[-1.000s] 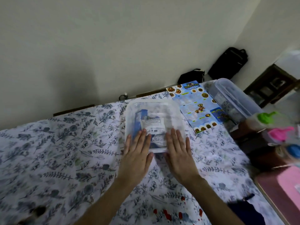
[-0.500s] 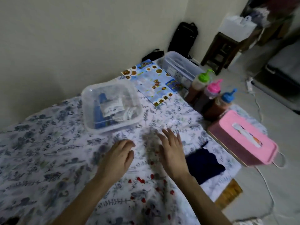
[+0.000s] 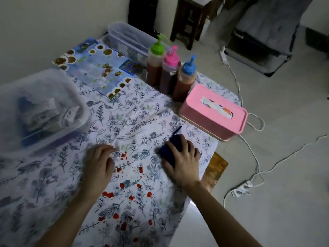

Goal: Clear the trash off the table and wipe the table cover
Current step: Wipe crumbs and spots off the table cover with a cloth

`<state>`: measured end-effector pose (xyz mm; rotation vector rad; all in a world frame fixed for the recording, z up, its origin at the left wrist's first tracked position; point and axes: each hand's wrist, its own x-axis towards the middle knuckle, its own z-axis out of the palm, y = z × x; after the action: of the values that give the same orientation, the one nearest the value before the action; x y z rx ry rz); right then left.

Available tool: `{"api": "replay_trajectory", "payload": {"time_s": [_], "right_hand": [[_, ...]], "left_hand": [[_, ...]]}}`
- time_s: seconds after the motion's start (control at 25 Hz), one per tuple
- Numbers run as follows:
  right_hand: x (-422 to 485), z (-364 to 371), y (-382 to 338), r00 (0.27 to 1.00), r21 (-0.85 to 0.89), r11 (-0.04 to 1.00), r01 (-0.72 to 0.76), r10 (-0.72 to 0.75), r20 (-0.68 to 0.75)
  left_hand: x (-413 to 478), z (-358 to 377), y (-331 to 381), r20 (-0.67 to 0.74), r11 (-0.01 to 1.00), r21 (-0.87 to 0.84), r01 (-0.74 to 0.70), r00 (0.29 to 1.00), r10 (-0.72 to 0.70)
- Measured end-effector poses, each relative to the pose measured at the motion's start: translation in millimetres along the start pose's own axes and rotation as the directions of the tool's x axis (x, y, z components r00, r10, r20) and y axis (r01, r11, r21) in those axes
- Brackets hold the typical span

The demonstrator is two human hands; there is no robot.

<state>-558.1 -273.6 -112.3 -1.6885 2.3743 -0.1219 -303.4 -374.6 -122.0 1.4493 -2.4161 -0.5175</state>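
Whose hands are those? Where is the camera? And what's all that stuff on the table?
Those are a person's own two hands, with no machine at all. The camera is worn on the person's head and looks down, so you see roughly what they see. The table has a flowery cover with red spots on it. The right hand grips a dark blue cloth, probably for wiping the spots. The left hand rests on the cover and holds nothing. On the left stands a clear box with packets inside. Farther back are a blue picture sheet, three bottles with coloured caps and a pink tissue box.
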Motion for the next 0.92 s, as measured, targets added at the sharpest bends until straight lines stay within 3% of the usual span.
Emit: {"api": "replay_trajectory", "payload": {"time_s": [0.2, 0.36, 0.56, 0.72, 0.8, 0.92], "right_hand": [[0, -6, 5, 0.999, 0.057, 0.997, 0.053, -0.052, -0.011], [-7, -12, -53, 0.953, 0.096, 0.949, 0.301, -0.302, 0.004], [-36, 3, -209, 0.743, 0.25, 0.721, 0.646, -0.669, 0.006], [-73, 48, -316, 0.501, 0.238, 0.506, 0.829, -0.861, 0.084], [-77, 75, -347, 0.51, 0.146, 0.529, 0.836, -0.847, 0.149], [-71, 93, -370, 0.631, 0.044, 0.64, 0.767, -0.765, 0.131]], "left_hand": [[0, -8, -2, 0.053, 0.997, -0.069, 0.024, 0.998, -0.02], [-43, -34, -15, 0.003, 0.987, -0.105, 0.121, 0.993, -0.122], [-168, -82, -71, -0.086, 0.892, -0.132, 0.431, 0.892, -0.444], [-302, -113, -125, -0.214, 0.697, -0.174, 0.696, 0.664, -0.717], [-366, -120, -146, -0.258, 0.632, -0.12, 0.766, 0.591, -0.765], [-446, -126, -170, -0.265, 0.609, 0.025, 0.793, 0.592, -0.761]]}}
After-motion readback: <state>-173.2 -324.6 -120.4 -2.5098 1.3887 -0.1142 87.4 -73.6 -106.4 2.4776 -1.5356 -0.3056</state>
